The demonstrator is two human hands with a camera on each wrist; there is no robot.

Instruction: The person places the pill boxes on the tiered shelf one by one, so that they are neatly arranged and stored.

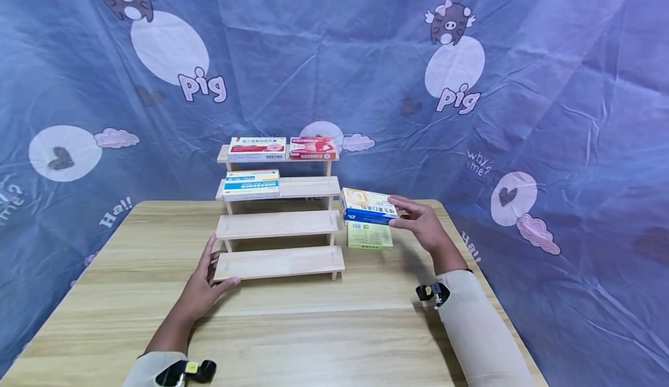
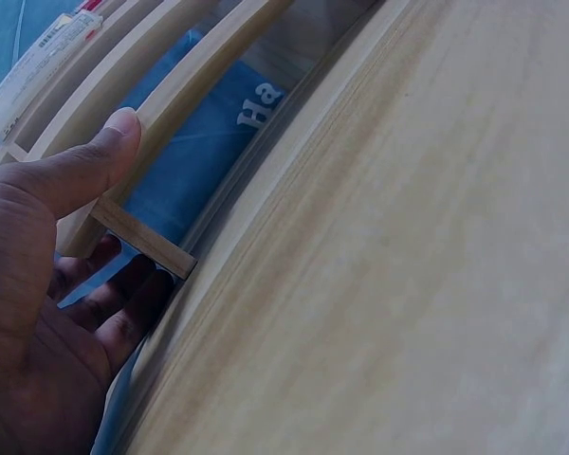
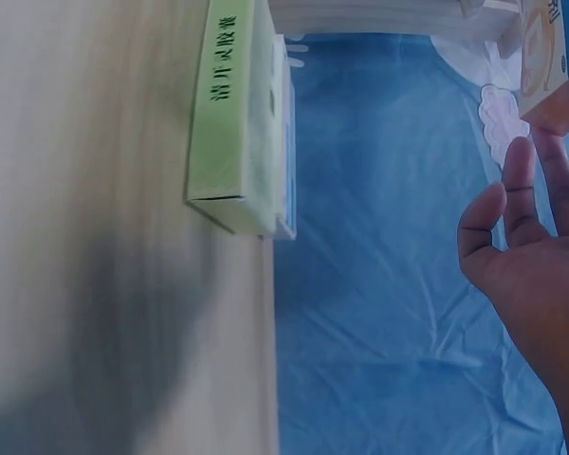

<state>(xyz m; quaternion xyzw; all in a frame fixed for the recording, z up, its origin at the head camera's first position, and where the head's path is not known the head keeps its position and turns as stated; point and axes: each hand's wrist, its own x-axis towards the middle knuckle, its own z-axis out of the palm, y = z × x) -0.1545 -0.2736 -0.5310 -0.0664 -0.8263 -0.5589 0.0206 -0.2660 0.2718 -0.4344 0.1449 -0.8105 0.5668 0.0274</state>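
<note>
My right hand (image 1: 425, 228) pinches a blue, white and orange medicine box (image 1: 368, 205) by its right end, tilted and held above the table. In the right wrist view, that box (image 3: 552, 71) shows only partly at the top right. Below it lies a light green medicine box (image 1: 369, 237), with another box's edge (image 3: 286, 142) showing against its far side. My left hand (image 1: 201, 285) grips the left end of the lowest step of a four-tier wooden display rack (image 1: 279, 263). From the left wrist view, the thumb is on the step and the fingers curl beneath its end.
The rack's top tier carries a red-and-white box (image 1: 257, 149) and a red box (image 1: 313, 148). A blue-and-white box (image 1: 251, 185) lies at the left of the second tier. Behind the wooden table (image 1: 334, 340) hangs a blue patterned cloth (image 1: 334, 56).
</note>
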